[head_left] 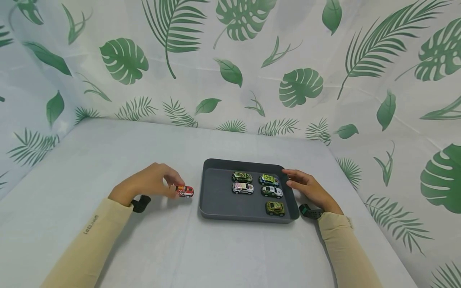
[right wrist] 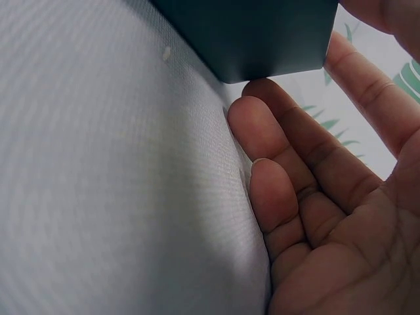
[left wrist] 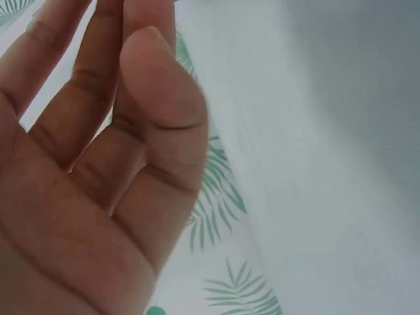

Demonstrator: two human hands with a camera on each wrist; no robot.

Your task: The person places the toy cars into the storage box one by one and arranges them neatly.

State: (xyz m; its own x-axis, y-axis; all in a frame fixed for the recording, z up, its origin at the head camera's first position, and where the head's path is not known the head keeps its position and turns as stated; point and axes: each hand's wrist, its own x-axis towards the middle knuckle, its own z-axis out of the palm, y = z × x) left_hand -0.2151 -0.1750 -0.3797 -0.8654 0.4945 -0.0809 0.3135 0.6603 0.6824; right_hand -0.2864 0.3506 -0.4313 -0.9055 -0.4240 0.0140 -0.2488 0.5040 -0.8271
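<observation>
My left hand [head_left: 155, 180] pinches a red and white toy car [head_left: 185, 191] between thumb and fingertips, to the left of a dark grey tray [head_left: 216, 192]. In the left wrist view the thumb [left wrist: 164, 85] lies against the index finger, and the car is out of sight. On the tray's right rim rest the thumb and index finger of my right hand [head_left: 307, 188]. The right wrist view has its other fingers [right wrist: 262, 131] loosely bent beside the tray's outer wall [right wrist: 275, 39]. Inside stand several toy cars, among them a white one [head_left: 243, 188] and a camouflage one [head_left: 275, 208].
A white cloth [head_left: 223, 252] covers the table under the tray. Leaf-patterned curtains [head_left: 252, 88] hang behind it and along both sides. Further cars in the tray are a dark green one [head_left: 242, 177], a yellow-green one [head_left: 268, 180] and a white-green one [head_left: 271, 192].
</observation>
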